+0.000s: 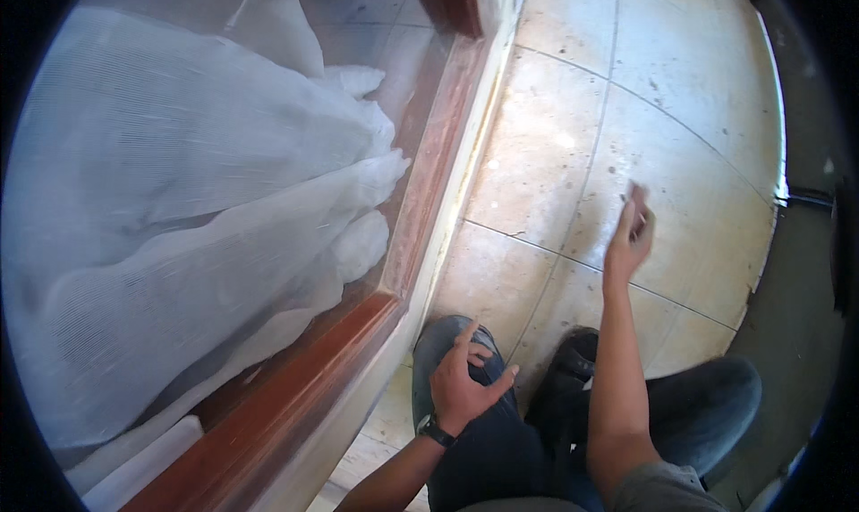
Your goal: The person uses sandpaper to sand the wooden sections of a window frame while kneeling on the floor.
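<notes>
My left hand (pixel 463 385) hovers over my left knee, with a dark wristwatch (pixel 437 431) on the wrist. Its fingers are spread and nothing is in them. Farther out to the right, my right hand (pixel 632 234) reaches over the tiled floor (pixel 537 190). Its fingers are bent and blurred by motion, so I cannot make out whether they hold anything. To the left stands a glass panel in a reddish-brown wooden frame (pixel 438 154). Behind the glass hang white, gathered sheer curtains (pixel 206 127).
A pale sill (pixel 455 185) runs along the wooden frame, close to my left knee (pixel 452 337). My dark shoe (pixel 577 355) rests on the tiles, which carry dark specks. Along the right lies a dark grey-green surface (pixel 792 351) beyond the tiles' edge, with a dark bar (pixel 810 196) over it.
</notes>
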